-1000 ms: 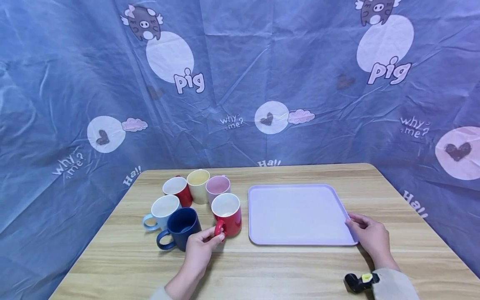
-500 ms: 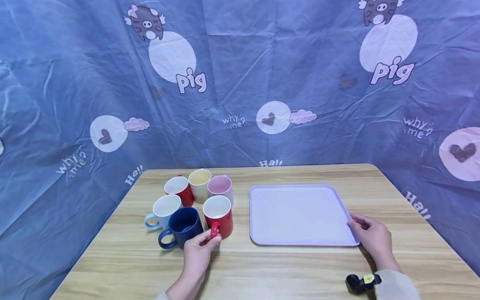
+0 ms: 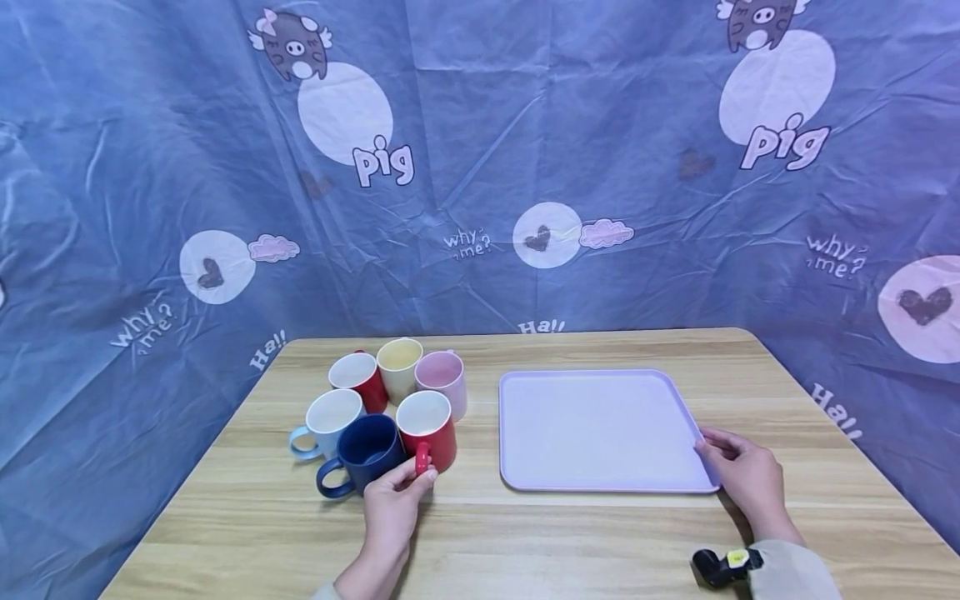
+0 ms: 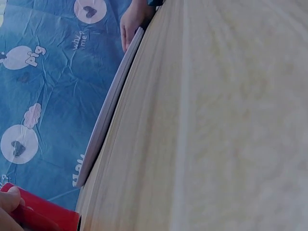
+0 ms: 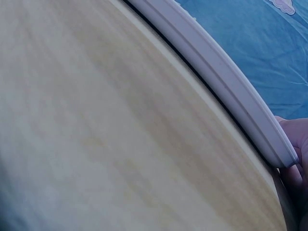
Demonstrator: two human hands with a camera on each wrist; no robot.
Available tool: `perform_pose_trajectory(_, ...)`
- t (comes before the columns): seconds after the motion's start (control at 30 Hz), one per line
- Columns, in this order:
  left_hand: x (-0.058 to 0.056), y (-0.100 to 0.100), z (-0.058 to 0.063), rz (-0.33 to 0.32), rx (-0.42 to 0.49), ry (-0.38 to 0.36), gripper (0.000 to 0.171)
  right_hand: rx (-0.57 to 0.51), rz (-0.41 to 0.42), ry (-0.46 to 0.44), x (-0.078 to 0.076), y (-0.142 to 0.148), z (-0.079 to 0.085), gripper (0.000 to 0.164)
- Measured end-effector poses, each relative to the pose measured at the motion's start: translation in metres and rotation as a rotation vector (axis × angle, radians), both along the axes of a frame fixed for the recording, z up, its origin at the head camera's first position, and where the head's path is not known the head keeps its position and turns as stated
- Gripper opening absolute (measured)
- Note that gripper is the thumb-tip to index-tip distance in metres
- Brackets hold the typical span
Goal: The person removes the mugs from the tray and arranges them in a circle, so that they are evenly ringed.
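Note:
My left hand [image 3: 392, 507] pinches the handle of a red mug [image 3: 435, 442] with a white inside. This mug stands upright beside a dark blue mug [image 3: 369, 454], close against it, and in front of a pink mug [image 3: 442, 379]. In the left wrist view part of the red mug [image 4: 45, 211] shows at the lower left corner, with fingertips on it. At the table's right, my right hand [image 3: 746, 477] grips the right rim of a lilac tray [image 3: 600, 429], thumb on top; the right wrist view shows the tray's outer wall [image 5: 226, 86] and part of that hand.
A light blue mug [image 3: 330, 425], another red mug [image 3: 369, 390] and a cream mug [image 3: 401, 375] stand behind the dark blue one. The wooden table [image 3: 540, 542] carries everything. A blue printed cloth [image 3: 480, 167] hangs behind it. A black device [image 3: 720, 568] sits at the right sleeve.
My left hand has slid the red mug leftward, from beside the tray to close against the dark blue mug. The right hand stays on the tray's rim.

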State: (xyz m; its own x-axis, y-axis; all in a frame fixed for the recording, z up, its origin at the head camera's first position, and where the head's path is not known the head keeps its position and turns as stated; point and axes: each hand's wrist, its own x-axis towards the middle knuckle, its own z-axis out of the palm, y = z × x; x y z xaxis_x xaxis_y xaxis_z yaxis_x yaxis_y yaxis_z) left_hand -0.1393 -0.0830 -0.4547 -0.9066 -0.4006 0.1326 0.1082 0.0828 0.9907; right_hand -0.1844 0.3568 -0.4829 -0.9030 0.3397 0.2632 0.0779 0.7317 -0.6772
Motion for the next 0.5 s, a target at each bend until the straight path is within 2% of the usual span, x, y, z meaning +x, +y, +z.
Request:
perform_pose_trajectory(0.23, -0.0011, -0.0012, 0.001, 0.021, 0.014, -0.038, 0.024, 0.003, 0.004, 0.007, 0.0015, -0.0012, 0.0015, 0.036)
perform_pose_trajectory(0.5, -0.0025, -0.0022, 0.0002, 0.004, 0.034, -0.036, 0.027, 0.0, 0.007, 0.015, 0.0005, 0.0003, 0.0018, 0.037)
